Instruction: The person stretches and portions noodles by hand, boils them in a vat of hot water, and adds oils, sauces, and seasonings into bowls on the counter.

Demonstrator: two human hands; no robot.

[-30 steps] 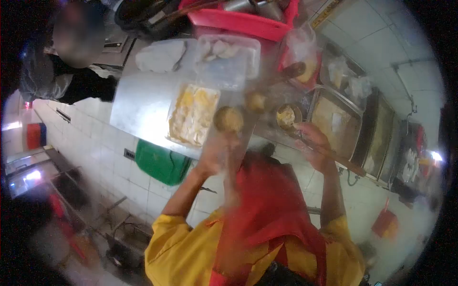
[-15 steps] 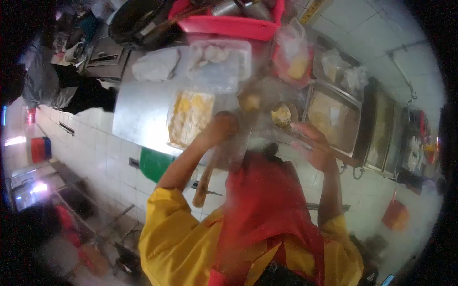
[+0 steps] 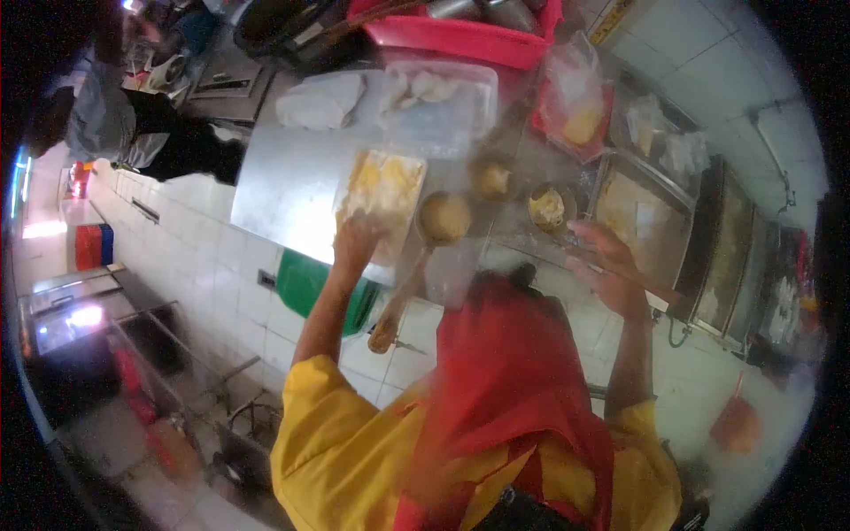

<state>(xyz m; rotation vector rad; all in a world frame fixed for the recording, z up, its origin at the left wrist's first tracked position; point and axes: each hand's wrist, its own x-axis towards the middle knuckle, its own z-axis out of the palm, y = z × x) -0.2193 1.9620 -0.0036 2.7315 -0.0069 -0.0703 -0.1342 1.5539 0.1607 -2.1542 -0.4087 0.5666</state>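
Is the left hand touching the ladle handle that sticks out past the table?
Apart. The head view shows a gap between the left hand, over the food tray, and the ladle handle.

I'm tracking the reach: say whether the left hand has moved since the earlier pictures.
Yes, leftward: the left hand was beside the food tray, to its right, and is now over the tray's near part.

Two hands, left hand (image 3: 358,241) and right hand (image 3: 611,264); three small round pans (image 3: 445,219), one just beside the left hand, one beyond that, one at the right hand; one food tray (image 3: 387,254) under the left hand; beyond it, one clear tub (image 3: 429,133), one pink basin (image 3: 456,44)
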